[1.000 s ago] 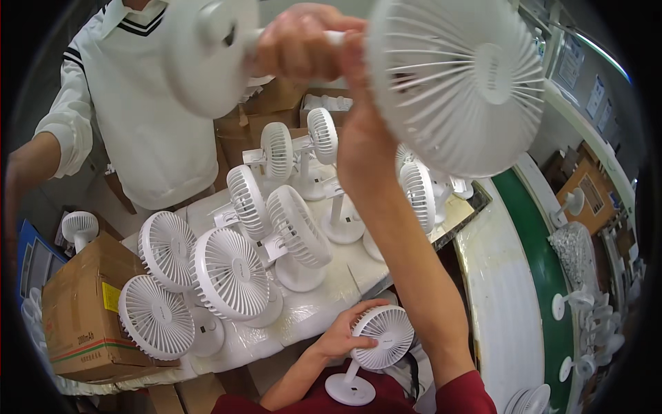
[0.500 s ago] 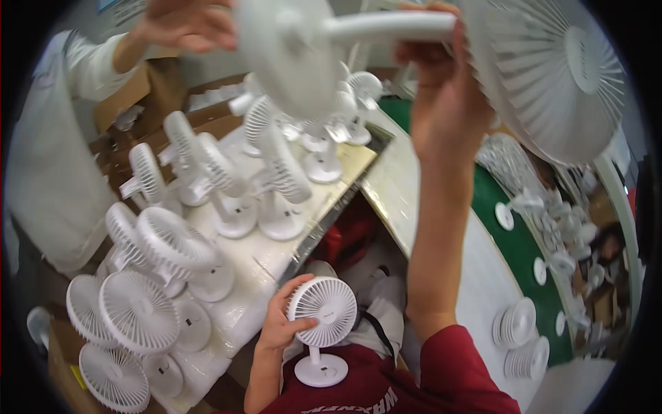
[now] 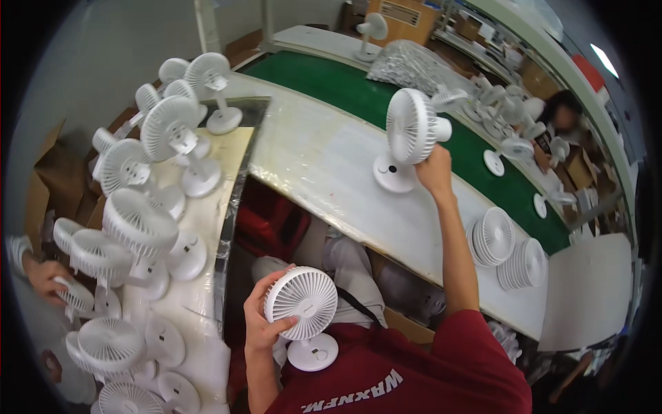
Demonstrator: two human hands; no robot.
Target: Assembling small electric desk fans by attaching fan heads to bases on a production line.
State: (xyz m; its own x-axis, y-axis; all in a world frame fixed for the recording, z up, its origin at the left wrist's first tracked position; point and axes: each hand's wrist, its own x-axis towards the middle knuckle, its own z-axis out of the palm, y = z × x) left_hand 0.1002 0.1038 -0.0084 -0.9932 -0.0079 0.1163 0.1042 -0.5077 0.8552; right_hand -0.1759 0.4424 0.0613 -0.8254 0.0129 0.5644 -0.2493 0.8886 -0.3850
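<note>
My left hand (image 3: 265, 319) is closed round the rim of a small white desk fan (image 3: 301, 302), its thumb on the front grille. That fan's round base hangs against my red shirt. With my arm stretched out, my right hand (image 3: 436, 171) grips a second white desk fan (image 3: 409, 127) from behind, near its neck. The fan is upright over the white worktable (image 3: 324, 165), its grille turned to the left. Its base is at the tabletop; I cannot tell whether it bears weight there. The fingers of my right hand are partly hidden.
Several white fans (image 3: 141, 221) crowd the left table (image 3: 207, 303). A co-worker's hand (image 3: 47, 279) touches one at the left edge. Stacked round grilles (image 3: 520, 265) lie on the right of the worktable. Behind runs a green belt (image 3: 317, 76) with fan parts and a clear plastic bag (image 3: 407, 65).
My right hand has come down from high near the camera to the worktable with its fan. My left hand keeps its fan. The view has turned right, and the co-worker's hand has moved lower.
</note>
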